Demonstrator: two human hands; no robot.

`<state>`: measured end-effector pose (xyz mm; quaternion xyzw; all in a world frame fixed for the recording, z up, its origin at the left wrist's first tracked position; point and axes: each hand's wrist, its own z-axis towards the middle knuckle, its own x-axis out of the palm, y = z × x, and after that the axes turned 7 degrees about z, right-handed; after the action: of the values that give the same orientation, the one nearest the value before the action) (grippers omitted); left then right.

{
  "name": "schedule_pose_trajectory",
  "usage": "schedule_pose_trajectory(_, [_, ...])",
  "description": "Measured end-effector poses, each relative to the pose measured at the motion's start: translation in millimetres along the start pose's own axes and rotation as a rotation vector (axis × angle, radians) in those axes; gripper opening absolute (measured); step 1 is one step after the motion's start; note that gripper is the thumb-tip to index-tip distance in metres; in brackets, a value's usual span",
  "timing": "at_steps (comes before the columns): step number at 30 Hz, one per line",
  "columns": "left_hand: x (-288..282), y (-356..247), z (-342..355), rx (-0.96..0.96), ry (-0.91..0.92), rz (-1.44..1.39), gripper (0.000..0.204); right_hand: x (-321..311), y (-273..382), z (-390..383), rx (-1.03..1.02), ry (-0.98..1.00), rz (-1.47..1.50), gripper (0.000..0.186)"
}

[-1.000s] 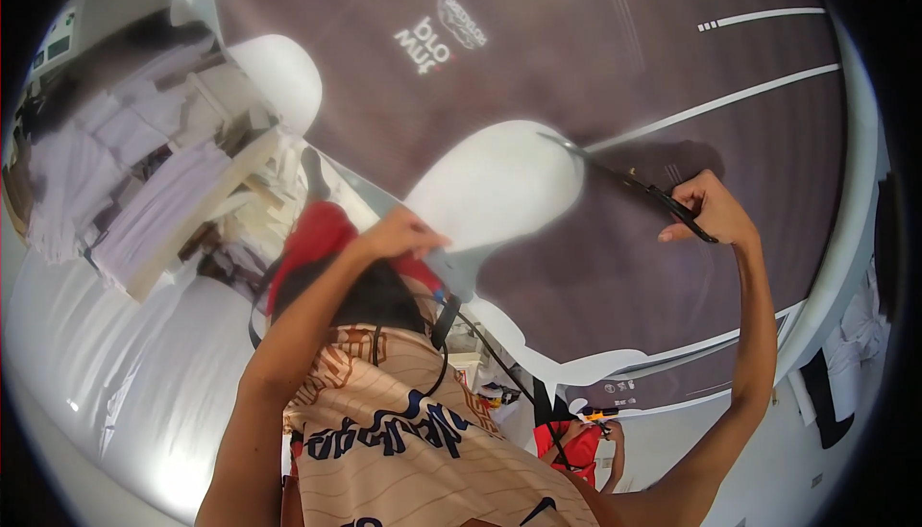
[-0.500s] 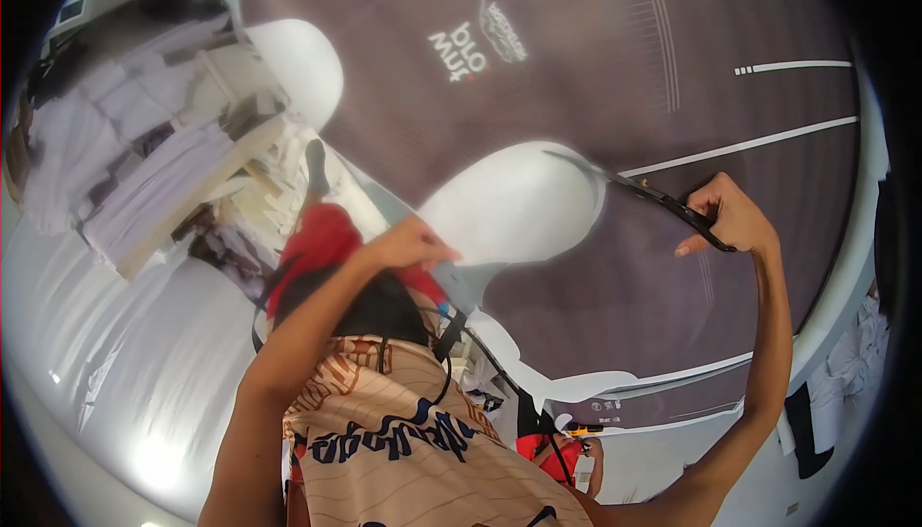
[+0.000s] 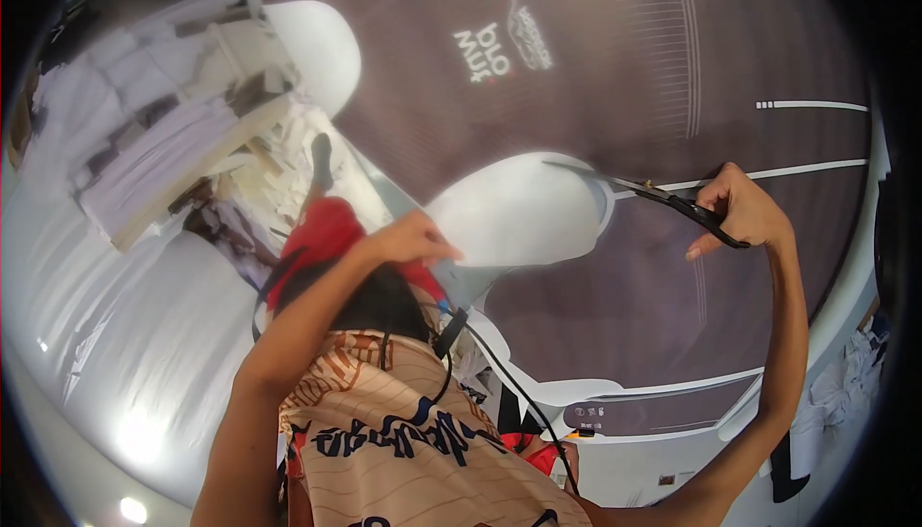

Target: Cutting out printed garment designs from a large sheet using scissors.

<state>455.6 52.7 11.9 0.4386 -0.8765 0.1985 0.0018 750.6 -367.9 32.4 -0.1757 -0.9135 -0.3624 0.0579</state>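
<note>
A large dark brown printed sheet with white lines, printed marks and white rounded areas spreads before me. My right hand is wrapped round black-handled scissors, whose blades lie along the upper right curve of a white rounded area. My left hand pinches the lower left edge of that white area. Beyond my left hand, red cloth shows above black material near my body.
Heaped white and cream paper or fabric pieces fill the left, above a shiny white sheeted surface. Below the sheet, a co-worker in red is partly visible. White cloth hangs or lies at the lower right.
The view has turned slightly, shifting the sheet's upper part rightward. My right hand and the scissors have moved a little right. My left hand keeps its pinch.
</note>
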Motion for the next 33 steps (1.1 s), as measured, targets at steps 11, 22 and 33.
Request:
schedule_pose_trajectory(11, [0,13,2,0.074,-0.012,-0.107,0.028,-19,44,27,0.033,0.124,-0.169,0.058])
schedule_pose_trajectory(22, [-5,26,2,0.135,-0.029,-0.093,0.036,-31,88,64,0.103,0.219,-0.305,0.059])
schedule_pose_trajectory(33, [-7,27,5,0.184,-0.017,-0.13,0.034,-28,92,90,0.05,0.283,-0.313,0.061])
